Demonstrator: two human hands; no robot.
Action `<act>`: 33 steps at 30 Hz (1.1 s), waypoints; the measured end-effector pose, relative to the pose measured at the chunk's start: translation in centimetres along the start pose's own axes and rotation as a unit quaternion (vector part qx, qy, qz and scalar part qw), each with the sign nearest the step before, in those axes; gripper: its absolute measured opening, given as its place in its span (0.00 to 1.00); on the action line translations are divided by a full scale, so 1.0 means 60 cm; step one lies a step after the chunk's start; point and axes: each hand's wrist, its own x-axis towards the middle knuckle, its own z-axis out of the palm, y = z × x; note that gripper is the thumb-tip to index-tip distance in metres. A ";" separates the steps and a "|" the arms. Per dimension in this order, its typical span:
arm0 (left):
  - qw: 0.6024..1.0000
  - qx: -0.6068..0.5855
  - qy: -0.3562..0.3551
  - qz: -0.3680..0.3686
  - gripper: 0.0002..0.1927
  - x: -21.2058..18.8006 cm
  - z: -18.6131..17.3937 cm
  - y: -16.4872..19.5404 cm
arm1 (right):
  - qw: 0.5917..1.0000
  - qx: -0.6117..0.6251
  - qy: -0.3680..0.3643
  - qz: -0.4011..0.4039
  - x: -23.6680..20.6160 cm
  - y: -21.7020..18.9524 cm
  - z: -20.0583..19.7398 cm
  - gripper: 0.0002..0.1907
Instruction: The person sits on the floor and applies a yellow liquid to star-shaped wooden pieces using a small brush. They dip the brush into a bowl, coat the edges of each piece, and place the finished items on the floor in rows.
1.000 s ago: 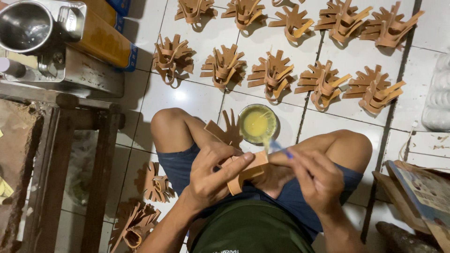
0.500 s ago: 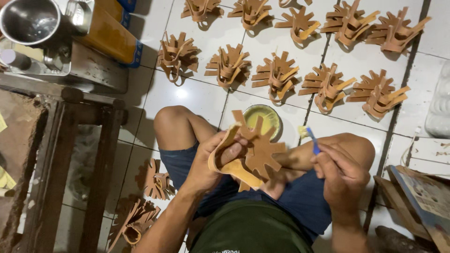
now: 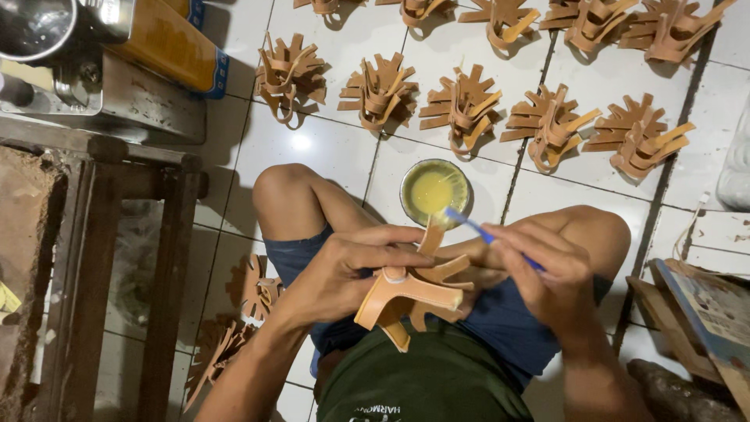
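Your left hand [image 3: 351, 270] is closed around the tan leather cut-out [image 3: 414, 293], held over your lap; the right hand [image 3: 547, 273] pinches a blue brush [image 3: 480, 230]. The piece looks light and floppy, so grip its folded base, not the prongs.

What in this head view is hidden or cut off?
- Brush tip: behind the tan leather piece in the left hand.
- Brush handle: inside the right hand.
- Top-row leather pieces: cut by the upper edge.
- Metal pot: cut by the corner.
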 end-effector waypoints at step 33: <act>0.994 -0.105 0.033 0.015 0.18 -0.036 -0.038 -0.048 | 0.920 -0.327 -0.209 0.060 0.027 0.258 0.088 0.19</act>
